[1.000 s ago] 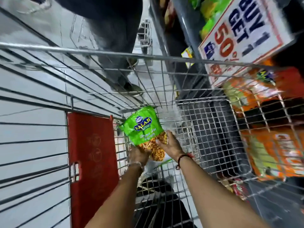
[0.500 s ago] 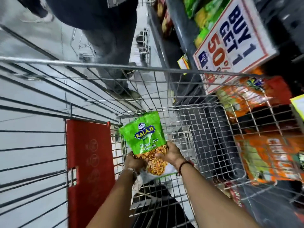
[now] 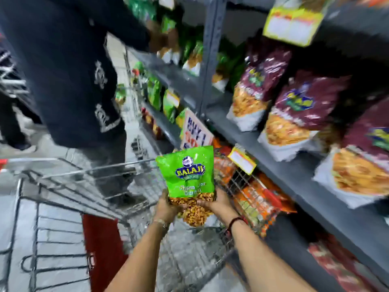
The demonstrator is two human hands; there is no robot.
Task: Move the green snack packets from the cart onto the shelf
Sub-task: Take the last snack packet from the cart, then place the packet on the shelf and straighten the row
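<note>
Presently we clasp one green packet (image 3: 186,171), marked BALAJI, by its lower corners, left hand (image 3: 167,207) and right hand (image 3: 216,204) fingers closed, above the cart (image 3: 84,186) rim, grey shelf (image 3: 294,182) edge rightward.

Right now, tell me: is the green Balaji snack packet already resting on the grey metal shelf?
No, both hands, left hand and right hand, hold the green packet upright above the cart.

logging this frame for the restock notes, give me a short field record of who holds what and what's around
held item: green Balaji snack packet, upright, above the cart
left hand: grips its lower left corner
right hand: grips its lower right corner
cart: wire shopping cart below the hands
shelf: grey shelf to the right, holding maroon snack bags
bystander: person in dark clothes beyond the cart, reaching to the shelving
</note>
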